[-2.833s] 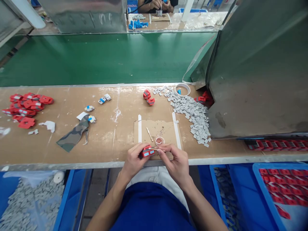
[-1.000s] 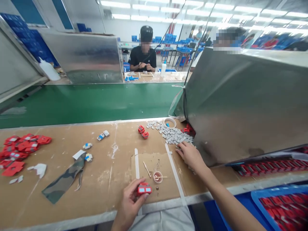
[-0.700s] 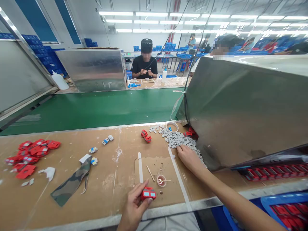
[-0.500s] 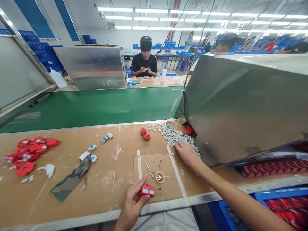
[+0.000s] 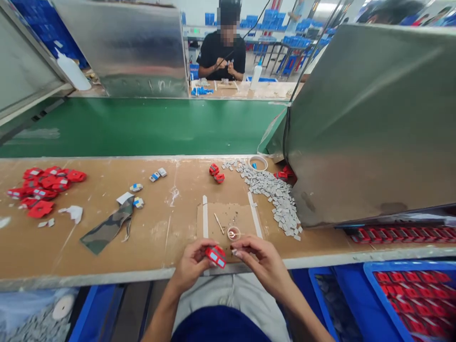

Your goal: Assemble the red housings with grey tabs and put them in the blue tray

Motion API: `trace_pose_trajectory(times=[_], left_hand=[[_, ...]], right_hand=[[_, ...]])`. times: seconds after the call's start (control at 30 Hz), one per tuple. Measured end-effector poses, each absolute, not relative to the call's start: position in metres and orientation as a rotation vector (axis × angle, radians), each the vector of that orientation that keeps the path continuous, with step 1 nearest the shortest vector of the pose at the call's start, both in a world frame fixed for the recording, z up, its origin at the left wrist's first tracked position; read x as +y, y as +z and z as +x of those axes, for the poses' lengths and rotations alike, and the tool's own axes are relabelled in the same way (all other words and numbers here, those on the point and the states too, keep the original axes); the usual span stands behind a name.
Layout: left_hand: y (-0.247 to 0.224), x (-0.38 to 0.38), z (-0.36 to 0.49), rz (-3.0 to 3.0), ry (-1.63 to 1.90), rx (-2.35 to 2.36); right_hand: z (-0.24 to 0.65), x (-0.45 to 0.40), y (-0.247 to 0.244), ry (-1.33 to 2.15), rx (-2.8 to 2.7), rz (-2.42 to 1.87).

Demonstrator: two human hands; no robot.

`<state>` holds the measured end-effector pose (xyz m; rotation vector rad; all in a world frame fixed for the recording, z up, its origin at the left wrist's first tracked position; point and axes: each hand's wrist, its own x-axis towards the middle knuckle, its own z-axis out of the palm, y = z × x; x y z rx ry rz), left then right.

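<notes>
Two hands: left hand (image 5: 188,263), fingers closed around a red piece (image 5: 215,257); right hand (image 5: 265,261), fingertips pinched on a small pale bit, mostly hidden.
Red piece: tilted above the near edge of the table (image 5: 149,256); a loose grip could let it turn or drop.
Pale bit: near the red piece, apart; a slight slip could lose it.
Cup (image 5: 228,232): just beyond the right fingers; a knuckle brushing the stick (image 5: 241,234) in it could tip it.
</notes>
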<state>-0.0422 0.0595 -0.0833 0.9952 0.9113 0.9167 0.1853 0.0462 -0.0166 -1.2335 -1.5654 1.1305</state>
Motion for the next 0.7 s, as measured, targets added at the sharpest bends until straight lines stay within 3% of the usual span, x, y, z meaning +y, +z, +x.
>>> trace_pose_trajectory(times=[0.13, 0.47, 0.7], left_hand=[[-0.079, 0.059, -0.04, 0.973, 0.9, 0.893], [-0.077, 0.057, -0.039, 1.058, 0.851, 0.864], [-0.08, 0.057, -0.041, 1.186, 0.857, 0.88]], right_hand=[[0.165, 0.037, -0.026, 1.31, -1.378, -1.256], [0.165, 0.041, -0.029, 1.34, -1.422, -1.312], [0.168, 0.042, -0.021, 1.175, -1.686, -1.308]])
